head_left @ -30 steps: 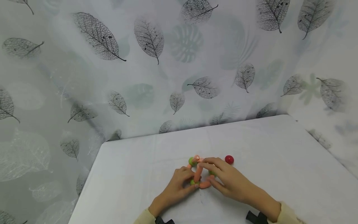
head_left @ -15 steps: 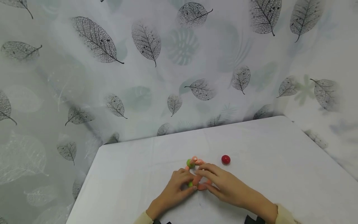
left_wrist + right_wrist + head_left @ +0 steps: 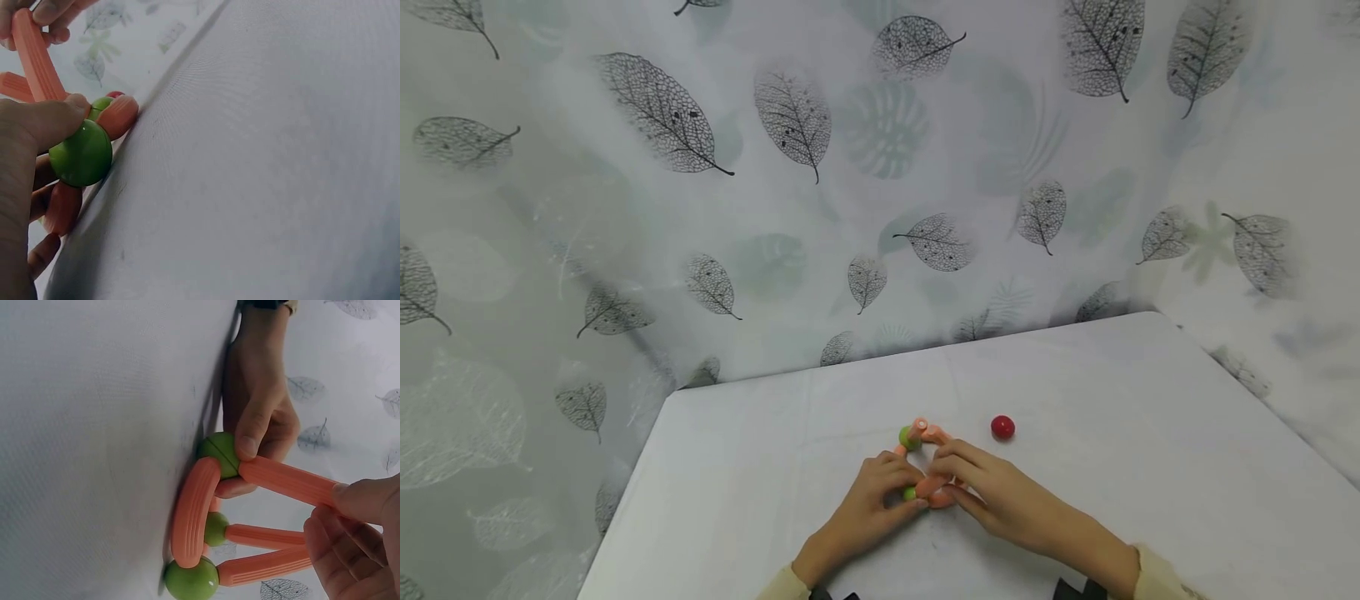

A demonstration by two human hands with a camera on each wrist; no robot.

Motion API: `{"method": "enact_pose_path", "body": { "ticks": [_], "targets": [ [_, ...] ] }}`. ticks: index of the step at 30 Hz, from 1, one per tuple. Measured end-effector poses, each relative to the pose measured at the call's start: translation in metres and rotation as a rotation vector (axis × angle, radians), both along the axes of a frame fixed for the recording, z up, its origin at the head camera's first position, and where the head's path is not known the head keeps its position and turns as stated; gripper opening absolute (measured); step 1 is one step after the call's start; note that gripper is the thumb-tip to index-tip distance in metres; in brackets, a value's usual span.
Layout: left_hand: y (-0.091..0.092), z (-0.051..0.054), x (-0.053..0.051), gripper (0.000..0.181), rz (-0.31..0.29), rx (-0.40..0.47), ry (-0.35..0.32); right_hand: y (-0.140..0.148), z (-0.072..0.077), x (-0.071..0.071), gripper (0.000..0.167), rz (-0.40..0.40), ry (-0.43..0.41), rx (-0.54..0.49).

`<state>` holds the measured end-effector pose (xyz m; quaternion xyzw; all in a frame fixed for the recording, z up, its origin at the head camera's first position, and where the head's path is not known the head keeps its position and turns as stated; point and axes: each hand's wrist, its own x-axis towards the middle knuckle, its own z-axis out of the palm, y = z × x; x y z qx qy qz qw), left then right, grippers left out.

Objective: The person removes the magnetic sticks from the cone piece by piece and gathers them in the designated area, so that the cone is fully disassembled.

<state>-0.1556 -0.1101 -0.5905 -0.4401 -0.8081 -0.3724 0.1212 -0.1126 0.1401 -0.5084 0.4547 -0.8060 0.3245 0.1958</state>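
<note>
pinching orange rod (image 3: 287, 479) with right hand (image 3: 998, 495)

The white tabletop (image 3: 760, 483) was shown in use: joined orange rods (image 3: 195, 512) and green balls (image 3: 192, 579) were supported; a red ball (image 3: 1003, 427) was borne apart, to their right in the head view.

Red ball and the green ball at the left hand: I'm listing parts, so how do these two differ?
Colour: the red ball is red, the green ball green.
Joining: the red ball stands apart, while the green ball is joined to an orange rod.
Contact: the red ball lies on the white table untouched; the left hand holds the green ball.
Shared: both are round and shiny.
</note>
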Motion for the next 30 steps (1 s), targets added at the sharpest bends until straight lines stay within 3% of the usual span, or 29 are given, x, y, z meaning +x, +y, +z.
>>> {"method": "enact_pose_path", "body": {
  "ticks": [14,19,26,30],
  "targets": [
    [0.001,0.002,0.001,0.012,0.002,0.007,-0.026,0.006,0.006,0.002,0.032,0.022,0.030,0.035],
    [0.001,0.001,0.000,0.012,0.003,0.005,-0.029,0.013,0.011,0.001,0.026,0.030,-0.053,-0.004],
    [0.002,0.000,0.000,0.010,0.002,0.008,-0.005,0.027,0.020,-0.009,0.046,0.090,-0.234,-0.085],
    [0.002,0.000,-0.001,0.011,-0.003,0.013,0.002,0.036,0.021,-0.015,0.038,0.102,-0.335,-0.113]
  ]
}}
